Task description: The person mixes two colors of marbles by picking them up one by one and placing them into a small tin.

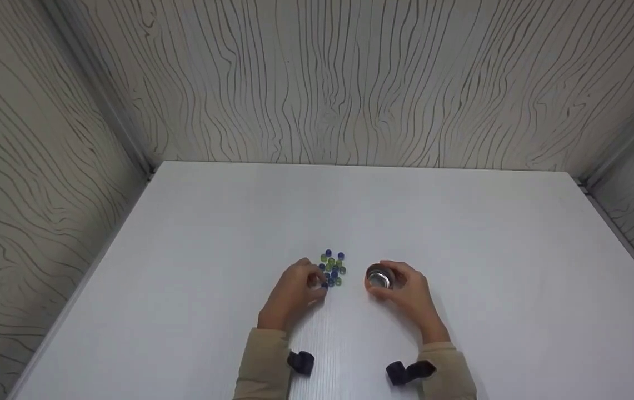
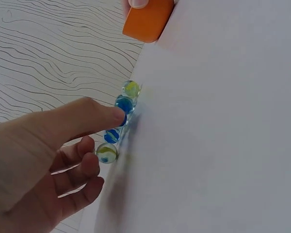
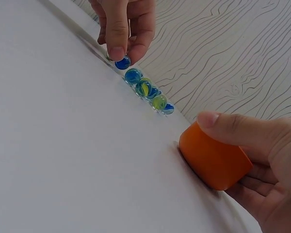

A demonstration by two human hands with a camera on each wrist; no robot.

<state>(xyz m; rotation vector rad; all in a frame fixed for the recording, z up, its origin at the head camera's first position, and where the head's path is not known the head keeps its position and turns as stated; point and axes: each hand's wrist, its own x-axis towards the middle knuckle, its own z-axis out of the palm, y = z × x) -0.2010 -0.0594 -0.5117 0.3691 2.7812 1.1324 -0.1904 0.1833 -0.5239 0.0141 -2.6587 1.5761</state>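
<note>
My left hand (image 1: 293, 289) is at the near left side of a small cluster of glass marbles (image 1: 334, 274). Its thumb and forefinger pinch a blue marble (image 3: 123, 63), which shows between the fingertips in the right wrist view. The clustered marbles are clear with blue or yellow-green swirls. To their right, my right hand (image 1: 411, 291) grips a small cup (image 3: 211, 158), thumb on the near side and fingers around the far side. The cup is orange outside, with a shiny metal inside seen from above, and stands upright on the table.
The white tabletop (image 1: 228, 222) stretches out on all sides of the hands. Wood-grain panels (image 1: 317, 83) rise behind it and at left and right. A dark wrist camera (image 1: 301, 363) sits on each sleeve.
</note>
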